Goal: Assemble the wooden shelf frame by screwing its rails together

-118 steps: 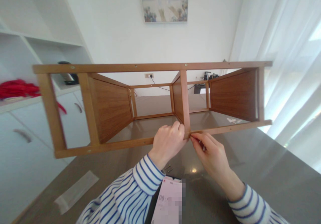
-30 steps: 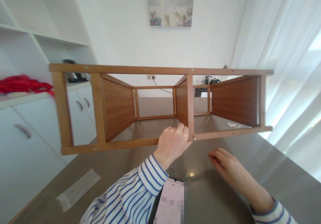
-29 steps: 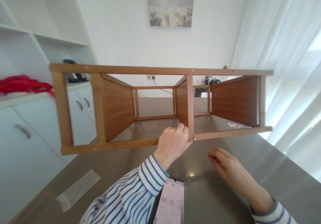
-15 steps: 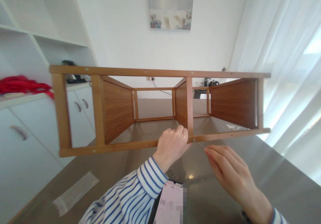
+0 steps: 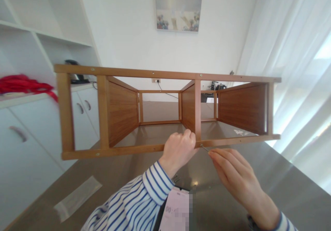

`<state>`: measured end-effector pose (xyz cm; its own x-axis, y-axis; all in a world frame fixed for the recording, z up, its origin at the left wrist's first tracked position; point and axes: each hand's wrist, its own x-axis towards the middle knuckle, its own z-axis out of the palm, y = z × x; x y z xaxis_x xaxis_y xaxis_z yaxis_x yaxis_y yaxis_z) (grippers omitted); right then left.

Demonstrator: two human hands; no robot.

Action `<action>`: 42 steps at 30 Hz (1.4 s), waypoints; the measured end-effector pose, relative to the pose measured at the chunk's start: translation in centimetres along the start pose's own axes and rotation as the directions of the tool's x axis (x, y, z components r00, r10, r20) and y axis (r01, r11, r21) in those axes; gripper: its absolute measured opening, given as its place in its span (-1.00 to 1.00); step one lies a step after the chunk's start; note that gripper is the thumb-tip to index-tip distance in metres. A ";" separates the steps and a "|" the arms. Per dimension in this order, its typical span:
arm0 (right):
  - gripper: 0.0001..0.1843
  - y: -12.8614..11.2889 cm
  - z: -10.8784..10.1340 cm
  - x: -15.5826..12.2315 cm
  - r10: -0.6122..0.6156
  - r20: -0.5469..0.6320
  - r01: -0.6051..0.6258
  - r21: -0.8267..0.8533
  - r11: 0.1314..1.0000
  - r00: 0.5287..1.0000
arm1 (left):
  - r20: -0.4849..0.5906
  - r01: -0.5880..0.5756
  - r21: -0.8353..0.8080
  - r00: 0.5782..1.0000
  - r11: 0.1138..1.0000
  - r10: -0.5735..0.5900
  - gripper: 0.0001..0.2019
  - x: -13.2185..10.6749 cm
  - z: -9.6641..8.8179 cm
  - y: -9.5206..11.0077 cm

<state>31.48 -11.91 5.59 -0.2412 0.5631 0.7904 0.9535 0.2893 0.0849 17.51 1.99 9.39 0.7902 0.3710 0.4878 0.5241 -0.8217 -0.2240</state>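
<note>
A wooden shelf unit (image 5: 134, 151) lies on its side on the table, its open frame facing me. My left hand (image 5: 179, 152) is closed around the lower front rail, just left of the middle crosspiece (image 5: 198, 110). Between the fingertips of my right hand (image 5: 235, 174) is a thin metal hex key (image 5: 205, 149), most of it hidden by the fingers. Its far end meets the rail at the bolt hole below the crosspiece. Several loose bolts (image 5: 177, 179) lie on the table near my left wrist.
A phone (image 5: 176, 208) showing a timer lies below my left cuff. To the left is a clear plastic bag (image 5: 78, 198) on the grey table (image 5: 124, 189). White cabinets (image 5: 28, 148) with red cloth (image 5: 23, 85) and a kettle (image 5: 73, 72) stand left; a curtain (image 5: 297, 86) hangs right.
The hex key's tip has come up to the bolt hole in the rail; before, it sat lower, just under the rail. My right hand has shifted slightly left. My left hand keeps its grip.
</note>
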 end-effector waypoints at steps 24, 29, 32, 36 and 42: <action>-0.75 -1.3 -1.2 2.3 0.096 0.053 -0.095 -0.012 0.995 0.994 | 0.013 0.010 -0.019 1.000 1.000 -0.010 -0.72 0.0 0.1 0.0; -0.80 -2.4 -0.8 2.6 0.304 0.048 -0.307 0.124 0.943 0.952 | 0.018 -0.002 -0.016 1.000 1.000 0.003 -0.70 0.0 -0.1 -0.1; -0.77 -2.4 -1.0 2.6 0.373 0.109 -0.387 0.190 0.902 0.922 | 0.025 0.003 -0.015 1.000 1.000 -0.003 -0.70 0.0 -0.2 -0.1; -0.78 -1.7 -1.5 2.8 0.398 0.150 -0.423 0.221 0.878 0.905 | 0.032 0.016 -0.026 0.999 1.000 -0.015 -0.72 0.0 -0.3 0.0; -0.79 -1.2 -1.6 2.8 0.437 0.140 -0.459 0.261 0.850 0.889 | 0.030 0.013 -0.033 0.999 0.999 -0.012 -0.74 0.0 -0.2 0.0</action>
<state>30.00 -11.95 8.70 0.1767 0.7350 0.6547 0.8735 0.1893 -0.4484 17.43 1.91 9.60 0.7930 0.3937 0.4648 0.5234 -0.8308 -0.1894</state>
